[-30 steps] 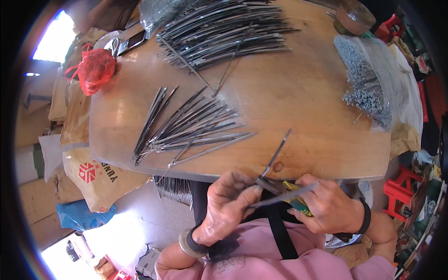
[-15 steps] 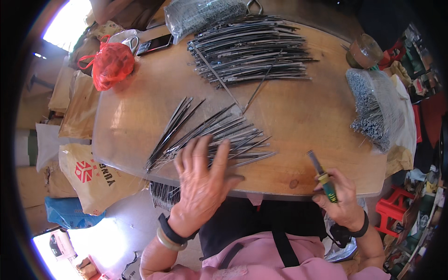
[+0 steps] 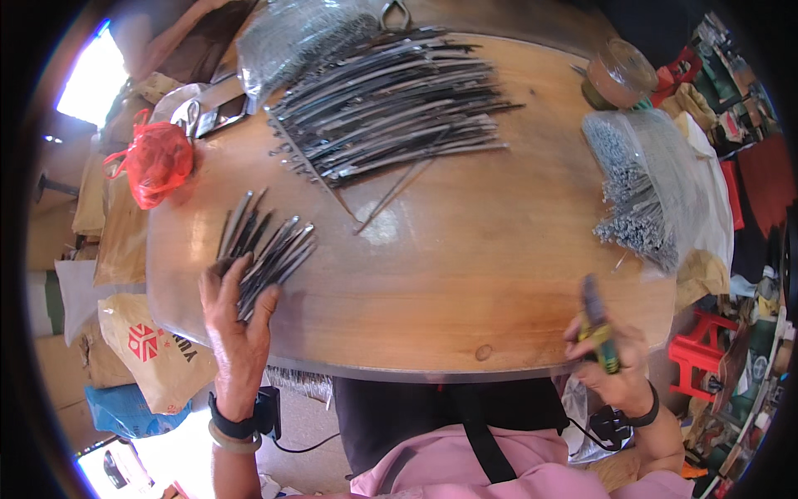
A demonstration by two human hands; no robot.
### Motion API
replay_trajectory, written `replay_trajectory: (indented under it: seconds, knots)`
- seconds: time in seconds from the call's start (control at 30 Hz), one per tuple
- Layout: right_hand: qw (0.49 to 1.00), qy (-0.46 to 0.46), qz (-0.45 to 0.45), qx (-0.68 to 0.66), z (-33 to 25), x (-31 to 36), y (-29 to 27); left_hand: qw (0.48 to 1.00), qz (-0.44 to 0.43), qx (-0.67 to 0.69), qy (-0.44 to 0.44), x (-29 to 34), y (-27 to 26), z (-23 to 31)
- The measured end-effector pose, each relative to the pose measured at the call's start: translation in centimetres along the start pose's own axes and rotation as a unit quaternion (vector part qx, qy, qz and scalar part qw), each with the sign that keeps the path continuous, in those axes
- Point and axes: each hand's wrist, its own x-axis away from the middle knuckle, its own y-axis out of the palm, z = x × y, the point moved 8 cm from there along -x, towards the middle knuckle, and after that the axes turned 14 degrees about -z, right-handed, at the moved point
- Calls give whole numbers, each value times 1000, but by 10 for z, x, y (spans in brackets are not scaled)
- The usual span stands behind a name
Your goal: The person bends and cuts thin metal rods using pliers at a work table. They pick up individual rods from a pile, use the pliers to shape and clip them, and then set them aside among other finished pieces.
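Loosely, left fingers (image 3: pixel 233 279) clasp strips (image 3: pixel 278 256); right fingers (image 3: pixel 590 373), pliers (image 3: pixel 609 353).

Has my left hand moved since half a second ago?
Yes. Judged against the red plastic bag at the edge of the tabletop, your left hand has moved leftward, now closer to that bag.

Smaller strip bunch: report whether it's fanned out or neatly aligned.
Fanned out: in the smaller strip bunch, far ends splay apart beyond the left hand.
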Motion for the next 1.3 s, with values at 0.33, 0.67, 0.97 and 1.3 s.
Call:
replay_trajectory:
  seconds: [0.33, 0.67, 0.97, 1.3]
  knots:
    - [928, -8, 144, 344, -25, 29, -78, 991, -107, -54, 64, -72, 69, 86]
    - [818, -165, 89, 544, -29, -12, -54, 985, -37, 167, -25, 2, 36, 48]
    - [924, -164, 333, 89, -95, 81, -77, 678, -105, 708, -168, 69, 80, 82]
    - [962, 61, 222, 147, -20, 57, -63, 462, -189, 840, -215, 90, 99, 119]
